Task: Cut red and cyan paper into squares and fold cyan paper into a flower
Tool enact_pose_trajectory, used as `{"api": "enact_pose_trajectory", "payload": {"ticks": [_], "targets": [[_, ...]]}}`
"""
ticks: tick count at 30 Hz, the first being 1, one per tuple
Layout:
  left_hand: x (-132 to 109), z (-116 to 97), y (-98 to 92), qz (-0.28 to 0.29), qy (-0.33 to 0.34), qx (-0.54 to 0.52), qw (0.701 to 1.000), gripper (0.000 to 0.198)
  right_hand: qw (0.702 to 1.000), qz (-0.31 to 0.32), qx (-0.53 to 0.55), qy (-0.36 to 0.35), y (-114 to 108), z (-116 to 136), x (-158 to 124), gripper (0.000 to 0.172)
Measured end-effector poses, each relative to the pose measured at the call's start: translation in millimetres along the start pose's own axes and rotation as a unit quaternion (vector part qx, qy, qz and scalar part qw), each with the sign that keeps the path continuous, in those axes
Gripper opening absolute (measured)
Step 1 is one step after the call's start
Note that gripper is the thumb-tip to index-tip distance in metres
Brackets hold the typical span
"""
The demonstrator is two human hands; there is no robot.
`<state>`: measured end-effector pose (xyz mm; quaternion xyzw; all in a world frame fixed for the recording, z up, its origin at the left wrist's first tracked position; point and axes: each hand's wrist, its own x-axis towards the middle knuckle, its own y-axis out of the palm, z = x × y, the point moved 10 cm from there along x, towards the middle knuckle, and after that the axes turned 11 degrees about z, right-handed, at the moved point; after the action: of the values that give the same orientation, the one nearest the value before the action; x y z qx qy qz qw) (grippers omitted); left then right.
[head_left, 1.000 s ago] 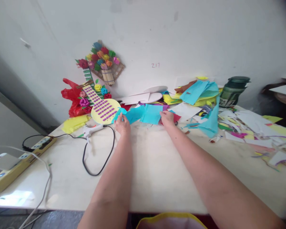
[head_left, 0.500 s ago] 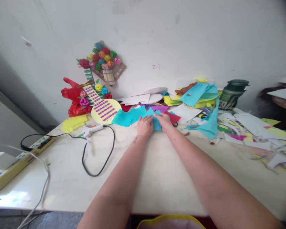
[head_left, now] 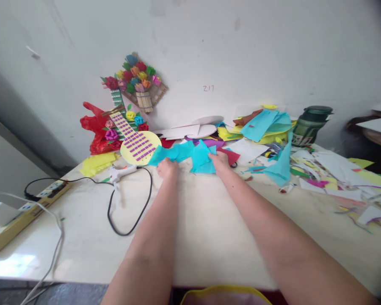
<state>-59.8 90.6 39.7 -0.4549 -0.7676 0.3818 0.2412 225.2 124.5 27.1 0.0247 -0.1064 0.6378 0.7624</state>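
A strip of turquoise crepe paper (head_left: 186,155) lies crumpled on the white table (head_left: 197,228), near the wall. My left hand (head_left: 167,168) is closed on its left part, just below the yellow paper guitar (head_left: 136,144). Pinching the strip's right part, my right hand (head_left: 220,162) has its fingers closed on the paper, and a folded flap stands up between the two hands. Red and purple paper scraps (head_left: 231,155) lie behind my right hand.
A white glue gun (head_left: 123,172) with a black cord lies left of my left hand. A yellow power strip (head_left: 25,212) sits at the left edge. A paper flower craft (head_left: 138,82) leans on the wall. Paper scraps (head_left: 330,173) and a dark green jar (head_left: 311,125) fill the right side.
My left hand slid right along the turquoise paper until it met my right hand, then moved back left. The strip is now bunched with a flap raised between the hands.
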Motion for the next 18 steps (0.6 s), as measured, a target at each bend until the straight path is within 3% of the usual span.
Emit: {"api": "enact_pose_trajectory", "payload": {"ticks": [4,8,10,14,18], "targets": [[6.3,-1.1,2.0,-0.004,0.004,0.004,1.000,0.015,1.000,-0.003,0.016,0.014,-0.4,-1.7,-0.2,0.018],[7.3,9.4,-8.7,-0.026,-0.017,-0.050,0.998,0.024,0.997,-0.012,0.067,0.023,-2.4,-3.2,0.1,0.016],[3.8,14.7,-21.4,-0.059,-0.031,-0.070,0.995,0.033,0.996,-0.020,0.085,0.025,-4.5,-3.8,0.8,0.016],[-8.2,18.5,-53.2,-0.186,-0.021,-0.153,0.970,0.036,0.993,-0.028,0.107,0.034,-6.2,-5.9,2.2,0.015],[-7.4,-2.2,-57.1,-0.221,0.026,-0.109,0.969,0.035,0.992,-0.021,0.123,0.035,-4.6,-5.1,2.6,0.015]]}}
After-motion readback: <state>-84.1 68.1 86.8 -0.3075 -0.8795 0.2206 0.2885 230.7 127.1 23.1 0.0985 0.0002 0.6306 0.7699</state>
